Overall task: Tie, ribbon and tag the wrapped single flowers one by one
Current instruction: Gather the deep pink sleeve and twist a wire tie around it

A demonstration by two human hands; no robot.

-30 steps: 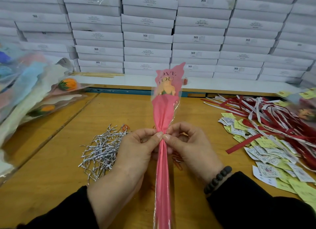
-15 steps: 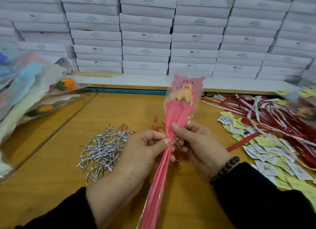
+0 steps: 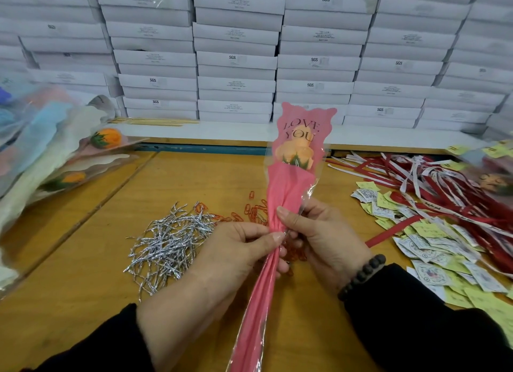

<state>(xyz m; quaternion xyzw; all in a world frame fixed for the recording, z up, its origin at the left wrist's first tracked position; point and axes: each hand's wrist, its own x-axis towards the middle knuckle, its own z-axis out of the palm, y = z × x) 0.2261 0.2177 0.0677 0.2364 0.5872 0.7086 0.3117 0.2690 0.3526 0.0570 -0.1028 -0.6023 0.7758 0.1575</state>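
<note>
We hold the wrapped flower (image 3: 288, 202) above the table (image 3: 83, 274), and we take it as our landmark, going from left to right. Far to its left lies the pile of wrapped flowers (image 3: 50, 155), and nearer on that side the heap of silver twist ties (image 3: 169, 244). Our left hand (image 3: 238, 257) pinches the gathered neck of the wrapper between thumb and fingers, and our right hand (image 3: 319, 232) grips the same neck just above it, with the thumb laid on the pink paper. We cannot tell if a tie is already around the neck, because the fingers cover this place. Behind the flower some orange paper clips (image 3: 254, 212) lie on the wood, and to its right are the yellow and white tags (image 3: 433, 241) and the red ribbons (image 3: 444, 183). The risk, in our judgement, is that the gathered paper opens again if one hand lets go to reach for a tie, since the clear film looks slippery and springy. A too hard squeeze could also crease the paper or bend the stem inside. The flower itself leans a little to the right, its top well above both hands. The wrapper is pink paper inside clear film, with a wavy upper edge and the words LOVE YOU printed there, and a pale orange bloom with green leaves sits under the print.
</note>
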